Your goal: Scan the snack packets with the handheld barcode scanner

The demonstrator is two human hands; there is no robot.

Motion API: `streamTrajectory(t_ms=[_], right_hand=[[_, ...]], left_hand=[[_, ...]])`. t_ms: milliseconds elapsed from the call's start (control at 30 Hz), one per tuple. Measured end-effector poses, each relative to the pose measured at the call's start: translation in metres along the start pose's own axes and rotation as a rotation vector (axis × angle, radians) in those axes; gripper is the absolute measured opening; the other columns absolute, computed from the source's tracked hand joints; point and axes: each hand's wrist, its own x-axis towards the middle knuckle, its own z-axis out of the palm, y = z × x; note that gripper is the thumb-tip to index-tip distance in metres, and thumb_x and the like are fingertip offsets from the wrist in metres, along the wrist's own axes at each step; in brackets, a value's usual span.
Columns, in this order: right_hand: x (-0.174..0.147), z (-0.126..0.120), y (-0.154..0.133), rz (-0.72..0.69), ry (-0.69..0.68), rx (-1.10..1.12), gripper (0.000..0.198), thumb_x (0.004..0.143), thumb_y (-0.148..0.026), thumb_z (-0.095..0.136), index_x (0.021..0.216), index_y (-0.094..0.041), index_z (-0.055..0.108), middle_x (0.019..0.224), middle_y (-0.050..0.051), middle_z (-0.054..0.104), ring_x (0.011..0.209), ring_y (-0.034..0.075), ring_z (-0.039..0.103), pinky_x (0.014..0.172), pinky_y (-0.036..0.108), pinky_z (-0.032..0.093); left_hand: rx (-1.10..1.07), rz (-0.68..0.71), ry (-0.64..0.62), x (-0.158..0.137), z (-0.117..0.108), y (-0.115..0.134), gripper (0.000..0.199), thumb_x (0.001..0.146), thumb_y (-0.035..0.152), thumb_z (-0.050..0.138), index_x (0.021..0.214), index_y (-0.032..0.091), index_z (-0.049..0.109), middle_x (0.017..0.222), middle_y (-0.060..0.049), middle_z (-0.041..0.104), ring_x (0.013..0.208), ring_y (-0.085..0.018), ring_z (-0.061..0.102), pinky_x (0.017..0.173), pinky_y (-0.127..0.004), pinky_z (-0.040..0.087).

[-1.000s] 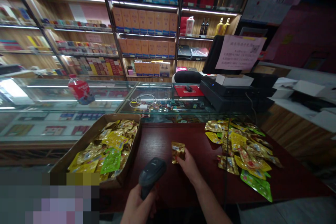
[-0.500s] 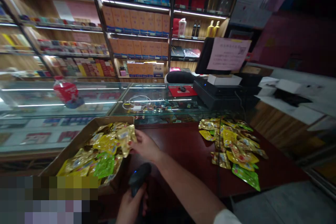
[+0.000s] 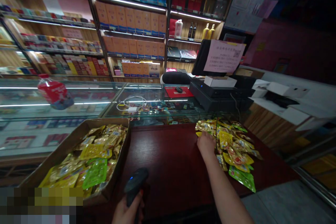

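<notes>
My left hand (image 3: pixel 129 209) is wrapped round the grip of a black barcode scanner (image 3: pixel 137 179) with a small blue light, low in front of me. At the left edge of the pile of snack packets (image 3: pixel 237 143) on the right, my right hand (image 3: pixel 206 143) reaches down among the gold and yellow ones. Its fingers are turned away and hidden, so any grip on a packet does not show. On the left stands an open cardboard box (image 3: pixel 119 171) full of similar gold, yellow and green packets (image 3: pixel 96 173).
Both packet groups rest on a dark red tabletop (image 3: pixel 162 161). Behind it is a glass counter (image 3: pixel 154 91) with a white cable (image 3: pixel 131 106), a red bottle (image 3: pixel 55 92), and a black monitor (image 3: pixel 201 57) bearing a paper notice. Shelves of boxed goods line the back.
My right hand has gone from the box on the left, where it held a gold packet, across to the right-hand pile. That packet is out of the hand's earlier place. The scanner stays in my left hand.
</notes>
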Motion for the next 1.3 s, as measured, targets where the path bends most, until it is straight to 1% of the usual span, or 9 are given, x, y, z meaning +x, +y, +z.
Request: streamTrajectory(t_ms=[100, 233, 333, 433, 500, 667, 800, 967, 1300], right_hand=[[-0.013, 0.007, 0.012, 0.004, -0.026, -0.103, 0.041, 0.091, -0.008, 0.037, 0.118, 0.002, 0.066, 0.114, 0.035, 0.066, 0.115, 0.045, 0.060, 0.096, 0.061, 0.037], [-0.054, 0.034, -0.015, -0.186, -0.121, -0.100, 0.036, 0.091, -0.028, 0.056, 0.125, -0.022, 0.068, 0.134, 0.014, 0.065, 0.121, 0.030, 0.059, 0.100, 0.042, 0.040], [-0.082, 0.053, -0.034, -0.299, -0.152, -0.020, 0.036, 0.094, -0.041, 0.055, 0.126, -0.031, 0.067, 0.145, 0.011, 0.057, 0.130, 0.028, 0.054, 0.102, 0.043, 0.039], [-0.095, 0.066, -0.039, -0.320, -0.135, 0.099, 0.030, 0.097, -0.035, 0.050, 0.117, -0.030, 0.072, 0.139, 0.010, 0.062, 0.126, 0.026, 0.056, 0.101, 0.042, 0.040], [-0.098, 0.073, -0.038, -0.306, -0.102, 0.160, 0.030, 0.094, -0.030, 0.054, 0.120, -0.026, 0.069, 0.133, 0.010, 0.065, 0.121, 0.026, 0.059, 0.098, 0.040, 0.042], [-0.098, 0.083, -0.034, -0.253, 0.001, 0.197, 0.056, 0.081, -0.035, 0.070, 0.133, -0.017, 0.056, 0.128, 0.016, 0.065, 0.119, 0.034, 0.057, 0.098, 0.048, 0.042], [-0.098, 0.087, -0.031, -0.273, -0.050, 0.369, 0.049, 0.082, -0.029, 0.067, 0.129, -0.022, 0.057, 0.110, 0.010, 0.070, 0.103, 0.030, 0.064, 0.092, 0.045, 0.048], [-0.096, 0.089, -0.025, -0.252, -0.010, 0.667, 0.053, 0.081, -0.021, 0.061, 0.133, -0.021, 0.051, 0.114, 0.009, 0.066, 0.103, 0.024, 0.066, 0.094, 0.040, 0.053], [-0.095, 0.081, -0.028, -0.115, -0.080, 0.803, 0.057, 0.081, -0.027, 0.060, 0.135, -0.018, 0.046, 0.103, 0.009, 0.073, 0.087, 0.023, 0.073, 0.080, 0.037, 0.059]], left_hand=[[0.009, 0.012, 0.005, 0.002, 0.000, -0.004, 0.067, 0.053, 0.084, 0.068, 0.057, 0.018, 0.059, 0.037, -0.001, 0.056, 0.032, -0.016, 0.051, 0.036, -0.026, 0.041], [0.021, -0.027, 0.007, 0.002, 0.001, -0.004, 0.070, 0.047, 0.086, 0.068, 0.057, 0.018, 0.059, 0.038, -0.001, 0.056, 0.033, -0.015, 0.051, 0.036, -0.026, 0.040], [0.023, -0.014, -0.009, 0.000, 0.001, -0.002, 0.066, 0.054, 0.083, 0.067, 0.058, 0.018, 0.059, 0.038, 0.000, 0.056, 0.033, -0.014, 0.050, 0.037, -0.024, 0.039], [0.024, -0.003, -0.027, -0.004, 0.001, 0.001, 0.061, 0.061, 0.078, 0.068, 0.059, 0.018, 0.058, 0.038, 0.000, 0.055, 0.032, -0.013, 0.049, 0.036, -0.023, 0.038], [0.017, -0.003, -0.033, -0.008, 0.001, 0.003, 0.057, 0.061, 0.074, 0.070, 0.062, 0.018, 0.058, 0.038, 0.001, 0.055, 0.033, -0.014, 0.050, 0.036, -0.023, 0.039], [0.014, 0.078, -0.115, -0.020, 0.005, 0.011, 0.047, 0.065, 0.061, 0.074, 0.070, 0.016, 0.061, 0.048, 0.000, 0.062, 0.036, -0.013, 0.053, 0.036, -0.023, 0.042], [0.041, 0.120, -0.147, -0.026, 0.011, 0.019, 0.039, 0.067, 0.052, 0.074, 0.073, 0.016, 0.061, 0.050, 0.001, 0.061, 0.037, -0.013, 0.053, 0.038, -0.022, 0.042], [0.091, 0.139, -0.179, -0.026, 0.015, 0.025, 0.038, 0.071, 0.052, 0.070, 0.070, 0.016, 0.059, 0.049, 0.001, 0.060, 0.039, -0.013, 0.054, 0.040, -0.022, 0.042], [0.145, 0.130, -0.160, -0.033, 0.018, 0.027, 0.029, 0.071, 0.043, 0.071, 0.072, 0.017, 0.059, 0.044, 0.004, 0.056, 0.038, -0.013, 0.053, 0.040, -0.021, 0.041]])
